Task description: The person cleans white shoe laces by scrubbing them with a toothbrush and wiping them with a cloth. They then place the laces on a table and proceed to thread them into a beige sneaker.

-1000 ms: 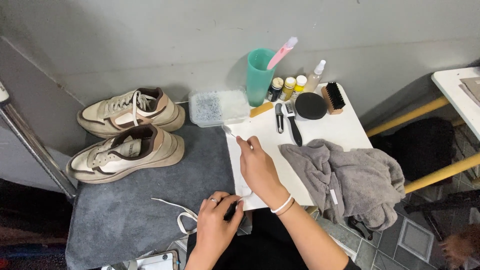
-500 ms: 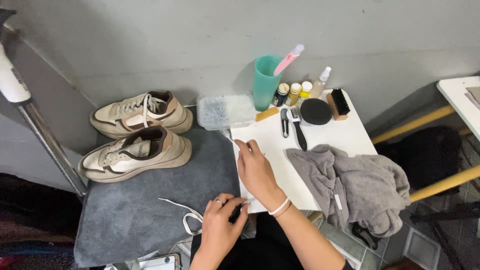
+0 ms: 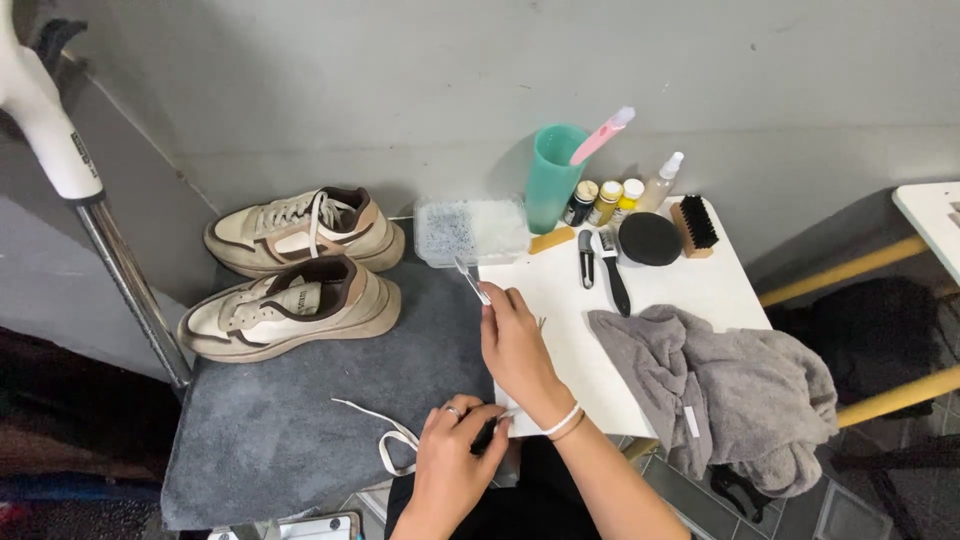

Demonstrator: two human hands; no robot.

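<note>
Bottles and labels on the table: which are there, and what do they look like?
Dark bottle: behind the white board, beside the green cup, pale cap.
Two yellow bottles: next right, small, pale caps.
Spray bottle: further right, clear, white nozzle.
Towel label: small white tag on the grey towel.

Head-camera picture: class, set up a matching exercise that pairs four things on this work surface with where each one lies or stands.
Things:
1. pair of shoes
2. grey towel
3. teal cup
4. white shoelace

Places:
A. on the dark grey mat, close to the left hand
B. at the back of the mat, by the wall
C. draped over the right edge of the white table
D. at the back, beside the small bottles, with a pink tool in it

Pairs: 1-B, 2-C, 3-D, 4-A
</note>
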